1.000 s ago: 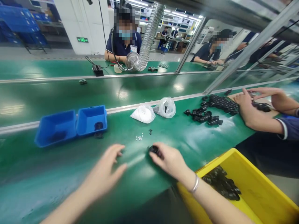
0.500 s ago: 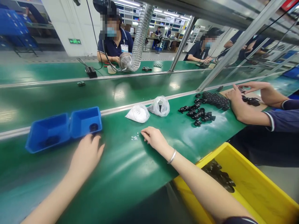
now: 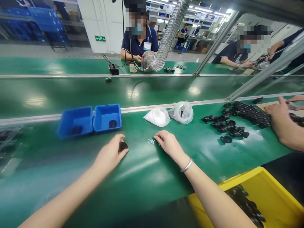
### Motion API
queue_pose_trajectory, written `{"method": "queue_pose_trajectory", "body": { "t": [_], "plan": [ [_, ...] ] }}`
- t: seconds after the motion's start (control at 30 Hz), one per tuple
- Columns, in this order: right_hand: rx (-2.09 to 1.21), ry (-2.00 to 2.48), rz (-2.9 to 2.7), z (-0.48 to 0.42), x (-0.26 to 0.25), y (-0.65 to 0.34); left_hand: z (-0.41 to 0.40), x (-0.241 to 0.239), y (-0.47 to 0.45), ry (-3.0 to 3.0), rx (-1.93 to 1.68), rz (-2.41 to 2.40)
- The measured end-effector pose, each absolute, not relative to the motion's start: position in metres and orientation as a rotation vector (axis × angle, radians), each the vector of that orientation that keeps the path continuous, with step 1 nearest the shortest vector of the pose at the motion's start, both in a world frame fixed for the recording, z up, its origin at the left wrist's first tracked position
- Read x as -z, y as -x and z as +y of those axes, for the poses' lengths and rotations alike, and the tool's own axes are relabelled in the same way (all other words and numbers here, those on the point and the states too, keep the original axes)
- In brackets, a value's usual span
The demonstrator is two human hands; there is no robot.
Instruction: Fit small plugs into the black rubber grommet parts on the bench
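A small black round part (image 3: 123, 146) sits between the thumb and fingers of my left hand (image 3: 110, 152), over the green table in front of the blue bins. My right hand (image 3: 167, 142) has thumb and fingertips pinched together at the edge of a little pile of tiny white pieces (image 3: 151, 141). Whatever that pinch holds is too small to make out. Just behind it lies a clear bag of white pieces (image 3: 158, 117), and beside that an open plastic bag (image 3: 182, 112) with something dark inside.
Two joined blue bins (image 3: 95, 118) hold a few black parts. Rows of black parts (image 3: 251, 114) lie at the right, near a co-worker's hand (image 3: 281, 118). A yellow crate (image 3: 273, 186) with black parts stands at the lower right. Across the belt, a person works beside a flexible duct (image 3: 166, 41).
My left hand has moved from the right blue bin's front edge toward the middle and now holds a black round part. My right hand stays pinched by the white pieces. The view has shifted.
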State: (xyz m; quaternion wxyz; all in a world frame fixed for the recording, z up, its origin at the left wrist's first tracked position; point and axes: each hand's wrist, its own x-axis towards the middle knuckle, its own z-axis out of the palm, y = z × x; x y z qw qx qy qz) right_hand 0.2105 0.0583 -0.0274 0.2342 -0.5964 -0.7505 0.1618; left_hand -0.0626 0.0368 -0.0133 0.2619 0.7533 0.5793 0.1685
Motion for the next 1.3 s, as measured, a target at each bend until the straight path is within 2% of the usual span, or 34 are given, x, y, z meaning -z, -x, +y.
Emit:
{"method": "queue_pose_trajectory", "body": {
  "t": [0.2,0.47,0.87,0.97,1.13,1.3],
  "plan": [
    [-0.506,1.654,-2.048,0.06,0.029,-0.21,-0.002,-0.003,0.042,-1.23,-0.536,1.069],
    [-0.604,1.683,-2.045,0.058,0.026,-0.214,-0.01,0.017,0.031,-0.789,-0.613,0.82],
    [-0.436,1.634,-2.141,0.051,0.02,-0.207,-0.014,0.036,0.032,-0.893,-0.689,0.727],
    [-0.386,1.499,-2.115,0.033,0.011,-0.19,-0.015,0.041,0.033,-0.912,-0.716,0.747],
    [-0.48,1.176,-2.237,-0.009,0.013,-0.155,-0.016,0.04,0.034,-1.065,-0.693,0.874],
    [-0.211,1.124,-2.419,-0.024,0.03,-0.144,-0.018,0.041,0.035,-1.277,-0.716,0.974]
  ]
}}
